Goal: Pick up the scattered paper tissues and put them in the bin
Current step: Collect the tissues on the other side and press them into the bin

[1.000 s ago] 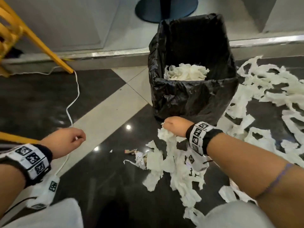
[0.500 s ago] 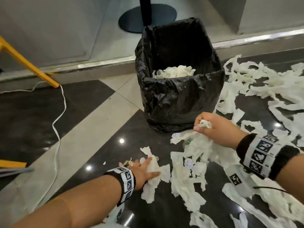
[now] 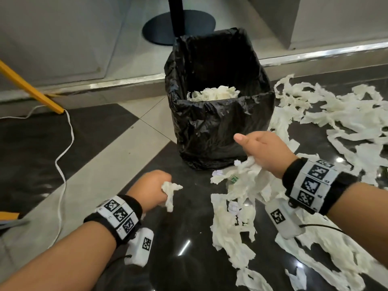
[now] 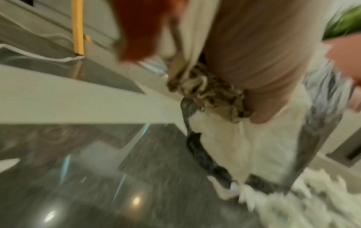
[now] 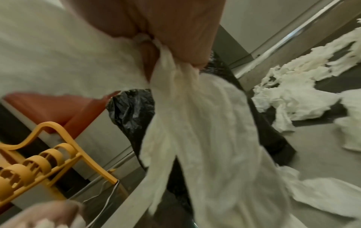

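Note:
A bin lined with a black bag [image 3: 218,127] stands on the floor, with white tissue [image 3: 214,93] heaped inside. My right hand [image 3: 262,150] hovers just in front of it and grips a long bunch of tissue strips [image 3: 239,198] that hangs down to the floor; the right wrist view shows the fingers closed round the strips [image 5: 195,123]. My left hand [image 3: 153,190], lower and to the left, holds a small crumpled tissue wad [image 3: 171,192], seen blurred as a tissue wad [image 4: 210,95] in its wrist view. Many torn tissue strips [image 3: 336,122] lie scattered right of the bin.
A white cable [image 3: 63,156] runs across the dark and pale floor tiles on the left. A yellow chair leg [image 3: 31,91] stands at far left. Behind the bin are a metal floor strip [image 3: 126,82] and a round dark pedestal base [image 3: 180,26].
My left hand has closed round a tissue wad and lifted it off the floor. My right hand has risen towards the bin with its hanging strips.

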The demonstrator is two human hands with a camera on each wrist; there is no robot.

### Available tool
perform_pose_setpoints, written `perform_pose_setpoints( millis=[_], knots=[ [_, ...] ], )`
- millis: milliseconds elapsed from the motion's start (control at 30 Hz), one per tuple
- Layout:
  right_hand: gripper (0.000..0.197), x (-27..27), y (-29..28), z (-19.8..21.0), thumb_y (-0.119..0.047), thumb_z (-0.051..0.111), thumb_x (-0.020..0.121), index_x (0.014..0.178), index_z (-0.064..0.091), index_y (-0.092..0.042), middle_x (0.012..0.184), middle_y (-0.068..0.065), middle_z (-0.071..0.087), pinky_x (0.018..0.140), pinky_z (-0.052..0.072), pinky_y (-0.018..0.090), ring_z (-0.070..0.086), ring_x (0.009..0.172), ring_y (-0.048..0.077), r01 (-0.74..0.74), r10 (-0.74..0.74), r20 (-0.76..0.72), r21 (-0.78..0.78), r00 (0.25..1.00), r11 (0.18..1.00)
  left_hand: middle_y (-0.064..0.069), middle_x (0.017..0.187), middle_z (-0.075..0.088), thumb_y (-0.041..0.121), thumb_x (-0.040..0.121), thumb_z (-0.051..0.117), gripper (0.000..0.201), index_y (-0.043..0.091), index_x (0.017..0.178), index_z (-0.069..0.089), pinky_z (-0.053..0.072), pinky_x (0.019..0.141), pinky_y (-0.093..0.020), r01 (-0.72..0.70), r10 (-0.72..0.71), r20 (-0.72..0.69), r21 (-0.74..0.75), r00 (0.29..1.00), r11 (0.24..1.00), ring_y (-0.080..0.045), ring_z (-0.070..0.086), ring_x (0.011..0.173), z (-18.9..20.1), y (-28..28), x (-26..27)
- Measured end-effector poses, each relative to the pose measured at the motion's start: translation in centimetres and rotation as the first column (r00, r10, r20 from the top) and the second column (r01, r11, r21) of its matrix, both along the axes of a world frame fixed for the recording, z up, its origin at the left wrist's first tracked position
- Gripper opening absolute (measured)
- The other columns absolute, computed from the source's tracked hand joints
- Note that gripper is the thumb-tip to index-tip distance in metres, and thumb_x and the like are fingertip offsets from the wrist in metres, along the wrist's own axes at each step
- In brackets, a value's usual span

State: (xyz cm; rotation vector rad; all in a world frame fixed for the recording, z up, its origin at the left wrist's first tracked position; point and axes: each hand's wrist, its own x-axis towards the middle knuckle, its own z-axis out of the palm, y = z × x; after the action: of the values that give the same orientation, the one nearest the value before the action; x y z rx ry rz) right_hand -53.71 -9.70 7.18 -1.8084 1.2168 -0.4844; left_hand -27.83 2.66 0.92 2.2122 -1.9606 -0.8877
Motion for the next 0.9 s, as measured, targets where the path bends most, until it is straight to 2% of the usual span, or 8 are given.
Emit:
perform_pose_setpoints(
  millis=[100,200,400,433,500,633,800,900],
  knots=[
    [0.021,0.9,-0.6,0.8,-0.031,0.059,0.089,0.076,0.057,-0.015,0.069,-0.005,0.057,0.068,0.047,0.029,0.054,0.062,0.012,-0.028,0.030,0.047,-0.040,0.998,0.999,0.002,0.072,0.048,0.015,0.060,0.057,0.011,0.015,0.055,0.048,0.041,0.064,-0.032,-0.179,0.150,-0.136,-0.244,0.979,0.953,-0.019,0.051,0.068,5.3,-0.4,0.9],
    [0.004,1.3,-1.1,1.7,-0.020,0.063,0.087,0.088,0.066,-0.018,0.086,-0.002,0.071,0.074,0.052,0.027,0.066,0.058,0.010,-0.070,0.065,0.141,0.031,0.988,0.997,0.010,0.088,0.058,0.012,0.072,0.057,0.011,0.007,0.080,0.064,0.044,0.076,-0.017,-0.331,0.203,-0.316,-0.431,0.927,0.839,-0.001,0.056,0.081,11.4,-2.5,1.8],
    [0.026,1.0,-1.3,2.5,-0.029,0.064,0.086,0.066,0.059,-0.014,0.047,-0.008,0.053,0.056,0.041,0.021,0.046,0.041,0.001,-0.036,0.035,0.107,0.003,0.994,0.999,0.006,0.063,0.045,0.012,0.083,0.051,0.024,0.023,0.063,0.043,0.031,0.050,-0.015,-0.224,0.105,-0.232,-0.580,0.967,0.783,-0.002,0.046,0.059,19.5,-12.7,-1.2],
    [0.030,0.9,-1.3,2.4,-0.033,0.064,0.086,0.062,0.056,-0.015,0.045,-0.011,0.052,0.058,0.040,0.022,0.046,0.042,-0.001,0.006,-0.004,0.117,-0.015,0.993,1.000,0.006,0.071,0.050,0.019,0.085,0.054,0.010,0.021,0.075,0.051,0.032,0.055,-0.017,-0.221,0.110,-0.222,-0.571,0.969,0.790,-0.007,0.050,0.068,20.1,-14.6,-1.9],
    [0.033,0.3,-1.5,2.4,-0.034,0.063,0.086,0.062,0.056,-0.012,0.044,-0.018,0.052,0.061,0.038,0.023,0.047,0.044,-0.005,0.077,-0.073,0.168,-0.021,0.983,0.997,0.001,0.094,0.054,0.037,0.084,0.059,0.038,0.015,0.113,0.048,0.038,0.058,-0.021,-0.236,0.158,-0.200,-0.471,0.967,0.850,-0.014,0.055,0.079,20.4,-17.9,-3.1],
    [0.016,-1.1,-1.7,3.0,-0.020,0.067,0.084,0.073,0.057,-0.013,0.058,-0.015,0.053,0.059,0.035,0.021,0.049,0.050,-0.005,0.116,-0.117,0.253,0.020,0.960,0.993,-0.005,0.118,0.051,0.035,0.083,0.064,0.064,0.025,0.137,0.031,0.058,0.079,-0.042,-0.242,0.189,-0.263,-0.187,0.946,0.952,-0.026,0.061,0.098,19.9,-20.7,-4.8],
    [0.039,-2.7,-2.0,6.7,0.010,0.047,0.078,0.086,0.048,-0.028,0.079,0.012,0.045,0.050,0.036,0.033,0.039,0.057,0.022,0.144,-0.146,0.305,0.030,0.941,0.989,-0.002,0.122,0.050,0.023,0.083,0.063,0.061,0.041,0.134,0.034,0.058,0.080,-0.046,-0.263,0.162,-0.303,-0.328,0.939,0.908,-0.027,0.062,0.097,17.7,-19.4,-3.2],
    [0.046,-2.4,-2.0,12.6,0.010,0.044,0.084,0.087,0.040,-0.036,0.084,0.004,0.049,0.053,0.044,0.033,0.047,0.064,0.019,0.246,-0.124,0.388,-0.284,0.913,0.927,-0.002,0.119,0.057,0.021,0.083,0.061,0.051,0.037,0.127,0.041,0.055,0.077,-0.023,-0.270,0.139,-0.289,-0.486,0.947,0.831,-0.009,0.066,0.083,16.0,-15.7,-1.0]
  ],
)
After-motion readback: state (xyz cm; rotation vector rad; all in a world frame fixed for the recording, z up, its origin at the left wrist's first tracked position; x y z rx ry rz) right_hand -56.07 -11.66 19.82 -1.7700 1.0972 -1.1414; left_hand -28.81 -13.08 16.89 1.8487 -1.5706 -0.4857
